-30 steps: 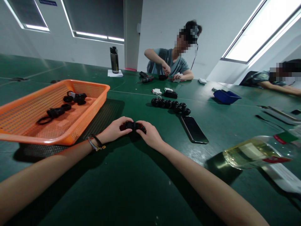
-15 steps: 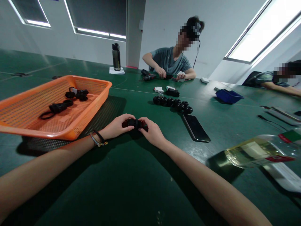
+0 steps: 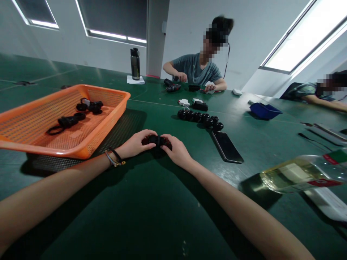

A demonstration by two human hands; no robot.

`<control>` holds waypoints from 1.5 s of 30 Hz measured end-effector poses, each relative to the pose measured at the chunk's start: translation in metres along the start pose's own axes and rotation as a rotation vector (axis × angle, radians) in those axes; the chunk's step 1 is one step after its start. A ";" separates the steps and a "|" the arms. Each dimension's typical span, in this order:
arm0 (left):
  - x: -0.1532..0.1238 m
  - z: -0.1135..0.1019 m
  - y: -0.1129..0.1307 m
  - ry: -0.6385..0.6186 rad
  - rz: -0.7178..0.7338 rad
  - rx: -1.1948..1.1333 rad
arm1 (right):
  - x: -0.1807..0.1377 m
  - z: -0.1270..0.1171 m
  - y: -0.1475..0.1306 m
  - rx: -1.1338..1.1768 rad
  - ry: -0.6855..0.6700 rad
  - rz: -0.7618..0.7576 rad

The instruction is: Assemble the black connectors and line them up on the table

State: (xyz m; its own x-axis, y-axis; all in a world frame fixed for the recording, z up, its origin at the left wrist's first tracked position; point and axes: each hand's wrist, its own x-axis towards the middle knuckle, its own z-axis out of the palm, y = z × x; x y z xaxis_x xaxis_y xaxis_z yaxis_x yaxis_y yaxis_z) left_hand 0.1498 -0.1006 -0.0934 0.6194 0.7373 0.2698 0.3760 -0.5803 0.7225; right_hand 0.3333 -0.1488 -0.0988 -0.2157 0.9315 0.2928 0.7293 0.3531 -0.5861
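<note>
Both hands hold one small black part (image 3: 158,141) just above the green table (image 3: 151,209). My left hand (image 3: 138,143) pinches its left end between thumb and fingers. At its right end, my right hand (image 3: 176,150) grips in the same way. The part has a raised band round its middle; the fingers cover its ends, so its exact kind is unclear. Beyond the hands lies a row of glossy black round pieces (image 3: 199,117), with a smartphone (image 3: 227,147) right beside it. On the left, several black parts with loops (image 3: 67,122) lie in an orange plastic basket (image 3: 88,153).
A bottle of yellowish liquid (image 3: 295,171) lies at the right. Farther back are a blue tray (image 3: 264,111), white and black small pieces (image 3: 200,105), a power drill (image 3: 172,87) and a dark drinking bottle (image 3: 135,64). One person (image 3: 193,66) works across the table, another (image 3: 311,92) at the far right.
My hands keep their hold on the black part with hardly any movement. Across the table, the person's one hand has lifted slightly away from the black object there.
</note>
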 end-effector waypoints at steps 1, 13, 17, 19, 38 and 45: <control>0.000 0.000 0.000 0.000 -0.002 -0.003 | 0.000 0.000 0.000 -0.007 -0.002 0.004; 0.002 -0.001 0.001 -0.029 -0.045 -0.098 | -0.001 0.001 0.001 0.034 0.066 -0.043; 0.002 -0.001 0.004 -0.050 -0.057 -0.114 | -0.002 0.001 0.001 0.063 0.069 -0.029; 0.002 -0.001 0.004 -0.049 -0.056 -0.112 | -0.002 0.000 0.001 0.068 0.068 -0.021; 0.002 -0.001 0.000 -0.045 -0.042 -0.093 | -0.001 0.000 0.001 0.042 0.037 0.013; 0.002 -0.002 0.001 -0.046 -0.042 -0.066 | -0.001 0.000 0.001 0.019 0.024 0.015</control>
State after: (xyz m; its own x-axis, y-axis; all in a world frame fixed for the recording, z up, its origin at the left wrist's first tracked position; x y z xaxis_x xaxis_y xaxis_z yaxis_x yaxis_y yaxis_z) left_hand 0.1506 -0.0989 -0.0906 0.6352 0.7433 0.2098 0.3576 -0.5238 0.7732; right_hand 0.3344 -0.1491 -0.0999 -0.1888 0.9346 0.3015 0.7200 0.3406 -0.6047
